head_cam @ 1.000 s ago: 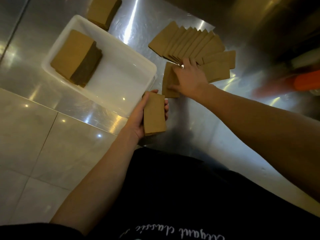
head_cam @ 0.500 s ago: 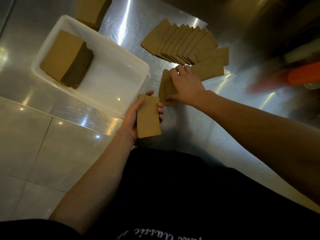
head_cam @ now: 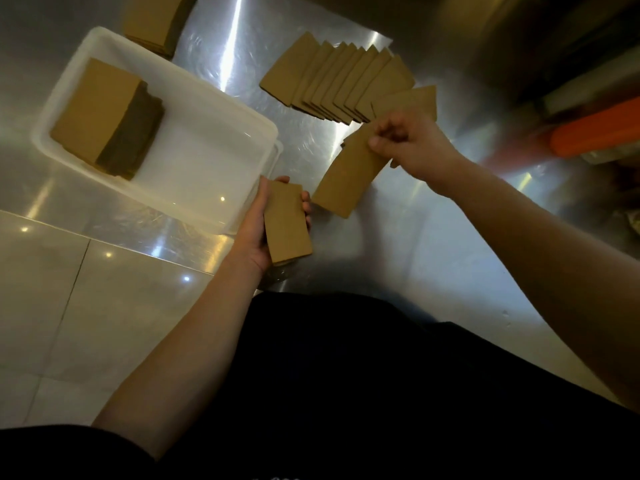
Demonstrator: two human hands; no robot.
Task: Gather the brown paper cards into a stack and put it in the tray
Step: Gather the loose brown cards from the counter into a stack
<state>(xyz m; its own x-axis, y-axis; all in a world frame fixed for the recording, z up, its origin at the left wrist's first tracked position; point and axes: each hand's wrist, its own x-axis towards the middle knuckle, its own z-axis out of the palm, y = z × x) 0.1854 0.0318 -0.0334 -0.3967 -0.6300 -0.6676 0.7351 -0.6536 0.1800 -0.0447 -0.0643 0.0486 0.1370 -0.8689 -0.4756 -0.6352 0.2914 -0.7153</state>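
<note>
My left hand point(head_cam: 254, 233) grips a small stack of brown cards point(head_cam: 287, 225) just off the near right corner of the white tray point(head_cam: 221, 133). My right hand point(head_cam: 412, 143) pinches one or two brown cards point(head_cam: 349, 174) by their far end, lifted off the steel table and tilted toward the left hand. Behind it a fanned row of brown cards point(head_cam: 332, 79) lies on the table, with another card point(head_cam: 408, 100) at its right end. A thick stack of cards point(head_cam: 100, 116) sits in the tray's far left part.
Another stack of brown cards point(head_cam: 152, 19) lies on the table beyond the tray. An orange object point(head_cam: 595, 131) sits at the right edge. The steel table point(head_cam: 415, 258) ends at the left over a tiled floor point(head_cam: 69, 306). My dark shirt fills the bottom.
My right hand has lifted the cards that lay flat beside the fan and swung them toward the left hand. The left hand's stack has stayed beside the tray.
</note>
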